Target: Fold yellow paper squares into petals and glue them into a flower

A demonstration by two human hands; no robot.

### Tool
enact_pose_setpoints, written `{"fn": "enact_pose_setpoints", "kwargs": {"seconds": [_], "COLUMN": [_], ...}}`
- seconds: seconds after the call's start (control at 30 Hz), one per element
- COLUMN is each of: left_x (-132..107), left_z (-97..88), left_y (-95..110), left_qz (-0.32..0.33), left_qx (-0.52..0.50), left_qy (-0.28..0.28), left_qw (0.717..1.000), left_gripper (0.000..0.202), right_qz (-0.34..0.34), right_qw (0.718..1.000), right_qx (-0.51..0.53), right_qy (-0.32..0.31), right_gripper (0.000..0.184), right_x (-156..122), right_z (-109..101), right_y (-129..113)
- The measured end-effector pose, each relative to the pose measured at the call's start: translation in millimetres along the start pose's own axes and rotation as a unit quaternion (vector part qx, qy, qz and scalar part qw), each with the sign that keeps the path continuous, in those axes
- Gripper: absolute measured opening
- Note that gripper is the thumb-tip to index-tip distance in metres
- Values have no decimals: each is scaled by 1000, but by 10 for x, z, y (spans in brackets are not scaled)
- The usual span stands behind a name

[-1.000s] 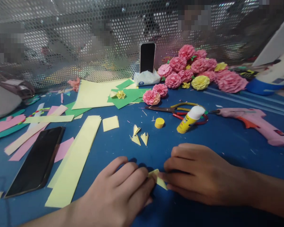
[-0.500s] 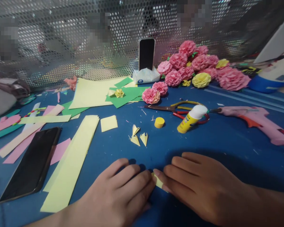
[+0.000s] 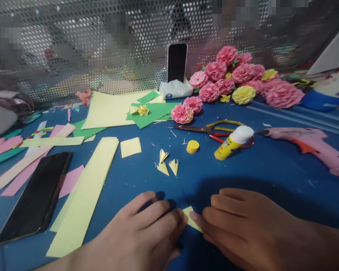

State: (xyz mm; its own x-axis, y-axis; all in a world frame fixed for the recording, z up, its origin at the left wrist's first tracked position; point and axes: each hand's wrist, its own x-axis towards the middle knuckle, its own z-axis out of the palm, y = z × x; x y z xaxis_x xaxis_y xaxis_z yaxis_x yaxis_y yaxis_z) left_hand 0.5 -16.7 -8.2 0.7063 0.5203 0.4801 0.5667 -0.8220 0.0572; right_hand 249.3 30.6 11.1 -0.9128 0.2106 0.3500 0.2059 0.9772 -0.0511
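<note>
A small piece of pale yellow paper (image 3: pixel 192 219) lies on the blue table between my two hands, partly covered by fingers. My left hand (image 3: pixel 151 229) is curled, with its fingertips on the paper's left edge. From the other side my right hand (image 3: pixel 240 224), also curled, presses the paper with its index finger. Just beyond them sit three small folded yellow paper pieces (image 3: pixel 173 167). Farther off are a yellow cap (image 3: pixel 192 146) and an uncapped glue stick (image 3: pixel 228 146). A stack of yellow paper squares (image 3: pixel 130 147) rests to the left.
Left are long yellow strips (image 3: pixel 84 195), a dark phone (image 3: pixel 35 195) and pink strips. Scissors (image 3: pixel 194 129) and a pink glue gun (image 3: pixel 307 141) lie right. Behind stand a propped phone (image 3: pixel 177 63), pink paper flowers (image 3: pixel 214 71) and a perforated metal screen (image 3: pixel 81 49).
My right hand has shifted slightly right and down, and a little more of the yellow paper shows between the hands. The whole view has shifted slightly.
</note>
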Motion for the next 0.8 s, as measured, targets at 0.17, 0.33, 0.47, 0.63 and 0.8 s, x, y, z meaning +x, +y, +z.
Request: {"fn": "enact_pose_setpoints", "kwargs": {"seconds": [0.17,0.33,0.47,0.63,0.8], "left_x": [-28,-13,-24,-37,-6], "left_z": [-19,-55,-67,-74,-104], "left_y": [-60,-74,-70,-32,62], "left_qz": [-8,-16,-9,41,47], "left_qx": [-18,-32,-31,-26,-49], "left_qy": [12,10,6,-13,-41], "left_qw": [1000,999,999,999,997], "left_gripper": [24,21,22,27,26], "right_qz": [-25,-24,-33,26,71], "right_qw": [999,997,998,999,992], "right_qx": [32,61,48,17,105], "right_qy": [-10,-44,2,22,18], "right_gripper": [41,33,29,33,23], "right_x": [-37,-73,-41,-3,-5], "right_z": [-80,-83,-15,116,122], "right_y": [-19,6,58,107,183]}}
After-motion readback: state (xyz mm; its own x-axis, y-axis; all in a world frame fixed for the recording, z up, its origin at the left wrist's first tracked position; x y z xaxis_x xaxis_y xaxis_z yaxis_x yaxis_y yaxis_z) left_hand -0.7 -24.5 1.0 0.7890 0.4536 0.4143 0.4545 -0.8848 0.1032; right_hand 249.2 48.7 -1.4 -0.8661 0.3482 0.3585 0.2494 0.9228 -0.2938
